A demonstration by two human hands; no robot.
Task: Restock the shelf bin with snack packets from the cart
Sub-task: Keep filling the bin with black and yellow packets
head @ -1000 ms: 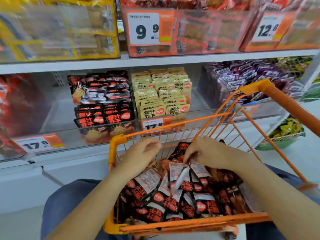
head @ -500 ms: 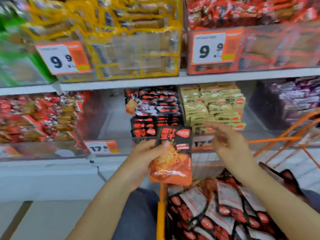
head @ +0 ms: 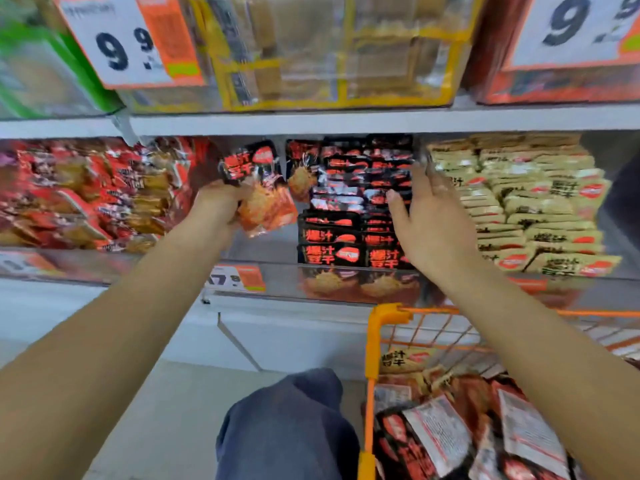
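My left hand [head: 220, 202] grips a black and orange snack packet [head: 258, 188], held up inside the middle shelf just left of the stacked black packets [head: 349, 209] in the clear shelf bin [head: 356, 284]. My right hand [head: 427, 220] is spread open, fingers straight, against the right side of that black stack. The orange cart [head: 372, 344] stands at the lower right with several more black and red packets [head: 450, 434] lying in it.
Beige packets [head: 540, 209] fill the bin to the right, red packets [head: 90, 195] the bin to the left. Price tags [head: 239, 278] hang on the shelf front. An upper shelf [head: 311, 121] carries yellow and red bins. My knee [head: 287, 427] is below.
My left hand has lifted the packet from in front of the shelf edge up into the bin beside the black stack. My right hand has reached forward onto the stack. The view has moved closer.
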